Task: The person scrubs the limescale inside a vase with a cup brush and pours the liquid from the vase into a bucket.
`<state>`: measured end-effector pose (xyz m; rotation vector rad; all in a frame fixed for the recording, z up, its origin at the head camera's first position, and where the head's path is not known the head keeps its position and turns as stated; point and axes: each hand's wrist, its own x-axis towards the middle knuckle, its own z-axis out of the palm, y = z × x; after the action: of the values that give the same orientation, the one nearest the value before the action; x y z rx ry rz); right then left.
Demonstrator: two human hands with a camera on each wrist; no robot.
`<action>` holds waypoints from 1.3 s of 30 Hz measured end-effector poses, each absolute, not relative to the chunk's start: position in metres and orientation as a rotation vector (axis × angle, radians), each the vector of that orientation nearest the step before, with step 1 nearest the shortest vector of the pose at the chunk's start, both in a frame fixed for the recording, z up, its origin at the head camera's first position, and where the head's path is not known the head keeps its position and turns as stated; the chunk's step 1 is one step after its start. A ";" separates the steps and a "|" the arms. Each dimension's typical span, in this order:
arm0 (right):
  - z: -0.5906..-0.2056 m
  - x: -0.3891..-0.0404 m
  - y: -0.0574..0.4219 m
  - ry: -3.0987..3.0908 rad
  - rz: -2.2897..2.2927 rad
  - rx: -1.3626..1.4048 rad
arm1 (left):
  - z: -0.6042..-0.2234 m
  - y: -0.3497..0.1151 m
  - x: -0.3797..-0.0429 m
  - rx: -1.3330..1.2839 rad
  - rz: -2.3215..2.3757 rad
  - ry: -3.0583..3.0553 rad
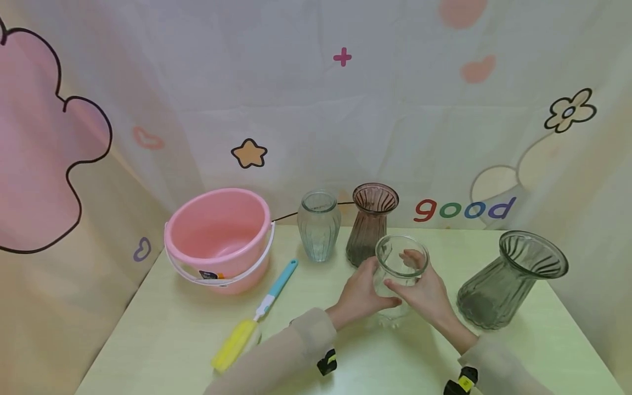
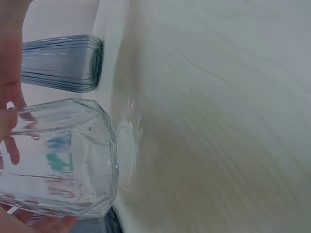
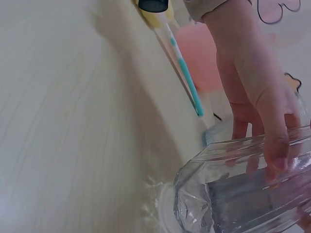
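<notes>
Both hands hold a clear glass vase (image 1: 395,308) with a round rim, over the middle right of the table. My left hand (image 1: 359,292) grips its left side, the thumb across the front. On its other side my right hand (image 1: 430,294) grips the glass, some fingers showing through it. In the left wrist view the vase (image 2: 63,155) has a faceted base close to the tabletop, with a reflection beneath; whether it touches is hard to tell. The right wrist view shows the right thumb along the wall of the vase (image 3: 233,194).
Behind the hands stand a brownish fluted vase (image 1: 366,238) and a pale bluish glass vase (image 1: 319,233). A grey-green flared vase (image 1: 496,288) is at the right. To the left are a pink bucket (image 1: 217,263) and a yellow-headed brush (image 1: 271,296). A printed curtain (image 1: 296,109) backs the table (image 1: 163,334).
</notes>
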<state>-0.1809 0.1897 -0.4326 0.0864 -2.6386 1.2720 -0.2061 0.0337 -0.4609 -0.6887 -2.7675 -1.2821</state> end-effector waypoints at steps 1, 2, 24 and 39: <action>-0.433 -0.181 0.185 -2.637 1.279 0.093 | -0.461 0.028 -0.204 -0.688 -1.280 -2.758; -0.433 -0.181 0.181 -2.636 1.283 0.102 | -0.460 0.023 -0.202 -0.685 -1.275 -2.751; -0.441 -0.181 0.102 -2.630 1.451 0.436 | -0.467 -0.072 -0.181 -0.529 -1.317 -2.710; -0.446 -0.179 0.095 -2.642 1.432 0.478 | -0.458 -0.087 -0.180 -0.600 -1.285 -2.887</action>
<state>-0.1791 0.0950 -0.4463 0.4776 -2.6420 1.4320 -0.1799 -0.0867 -0.4581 -0.6004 -2.8873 -1.2849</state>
